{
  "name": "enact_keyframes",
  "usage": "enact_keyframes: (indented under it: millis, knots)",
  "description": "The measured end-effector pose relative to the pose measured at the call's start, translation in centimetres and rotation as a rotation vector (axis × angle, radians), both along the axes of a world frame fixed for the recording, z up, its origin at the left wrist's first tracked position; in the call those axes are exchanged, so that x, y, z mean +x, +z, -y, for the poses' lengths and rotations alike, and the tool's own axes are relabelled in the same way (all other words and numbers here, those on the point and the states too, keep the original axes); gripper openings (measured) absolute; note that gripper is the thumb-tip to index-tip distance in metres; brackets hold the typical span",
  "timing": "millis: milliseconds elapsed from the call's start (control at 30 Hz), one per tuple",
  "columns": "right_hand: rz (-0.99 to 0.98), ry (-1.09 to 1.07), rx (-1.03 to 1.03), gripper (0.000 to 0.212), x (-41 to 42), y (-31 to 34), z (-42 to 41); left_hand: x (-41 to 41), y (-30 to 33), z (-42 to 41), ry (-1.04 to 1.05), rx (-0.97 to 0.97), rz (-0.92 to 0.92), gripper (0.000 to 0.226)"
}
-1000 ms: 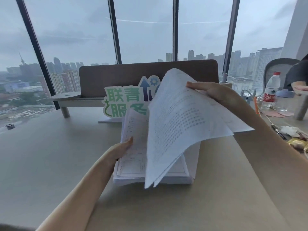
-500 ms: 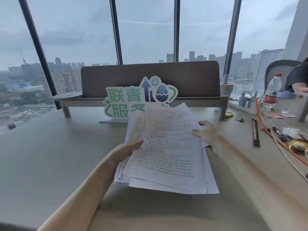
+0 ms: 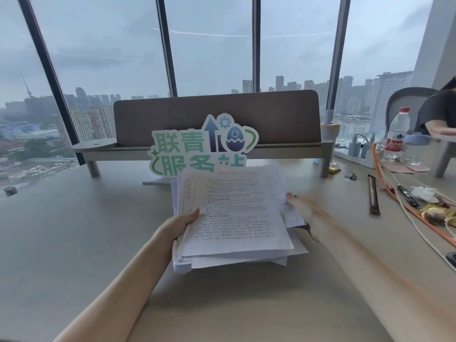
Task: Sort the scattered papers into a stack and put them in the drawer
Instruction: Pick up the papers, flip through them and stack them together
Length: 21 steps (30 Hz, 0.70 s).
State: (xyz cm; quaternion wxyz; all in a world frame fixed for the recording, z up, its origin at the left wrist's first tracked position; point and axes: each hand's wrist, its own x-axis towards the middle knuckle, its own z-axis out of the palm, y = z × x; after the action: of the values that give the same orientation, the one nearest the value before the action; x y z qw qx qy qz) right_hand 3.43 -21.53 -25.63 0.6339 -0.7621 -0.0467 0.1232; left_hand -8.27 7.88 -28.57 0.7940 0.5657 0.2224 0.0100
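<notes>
Plainly the biggest hazard lies with the uneven stack of white printed paper sheets (image 3: 234, 218), which sits on the pale beige worktop (image 3: 74, 243) in front of the person, its edges fanned and several corners jutting out at the right and near sides. The left hand (image 3: 177, 227) grips the stack's left edge, thumb on top and fingers hidden under the sheets, while the right hand (image 3: 309, 215) holds the right edge, thumb tip on the top sheet; how the other fingers lie there I cannot tell. If the stack is lifted before its edges are squared, loose upper sheets could slide off toward the near edge and scatter again. A lesser worry is the green-and-white cut-out sign with an egg and arrow (image 3: 202, 146), standing just behind the stack: tapping the sheets upright might knock it over. Smaller still, the clutter at the right, an orange strap (image 3: 394, 191) and a white cable (image 3: 424, 240), could snag a swinging corner. No drawer is in view, so the carry must be made unsighted for now.
</notes>
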Motion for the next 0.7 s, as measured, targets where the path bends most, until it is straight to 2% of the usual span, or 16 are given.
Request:
enact_keyframes:
  millis: [100,233,300,333,433,467,567,633,700]
  knots:
    - [-0.026,0.056,-0.027,0.027,-0.9,0.4,0.0,-0.3,0.1,0.0,0.060,-0.041,0.037,0.034]
    - [-0.021,0.126,-0.095,0.028,-2.0,0.8,-0.1,-0.6,0.1,-0.3,0.095,-0.019,0.041,0.037]
    - [-0.007,0.158,-0.134,0.034,-2.1,0.9,0.0,-0.7,0.4,0.0,0.083,-0.019,0.038,0.032]
    - [-0.002,0.174,-0.124,0.044,-1.8,0.6,0.2,-0.8,0.5,0.2,0.074,-0.012,0.029,0.031]
    - [-0.026,0.176,-0.085,0.097,-0.5,-0.4,0.3,-0.8,0.6,0.5,0.043,0.046,0.001,0.044]
    - [-0.030,0.175,-0.092,0.096,-1.4,0.0,0.1,-0.7,0.6,0.7,0.041,0.077,-0.012,0.051]
    - [0.020,0.149,-0.150,0.049,-2.8,0.0,-1.0,-0.6,0.6,1.3,0.022,0.169,-0.021,0.072]
    - [0.073,0.138,-0.100,0.016,-3.0,-0.4,-1.2,-0.6,0.6,1.5,0.011,0.202,-0.006,0.084]
    - [0.114,0.097,-0.050,0.005,-2.9,-0.5,-1.4,-0.6,0.6,1.6,-0.024,0.204,0.006,0.090]
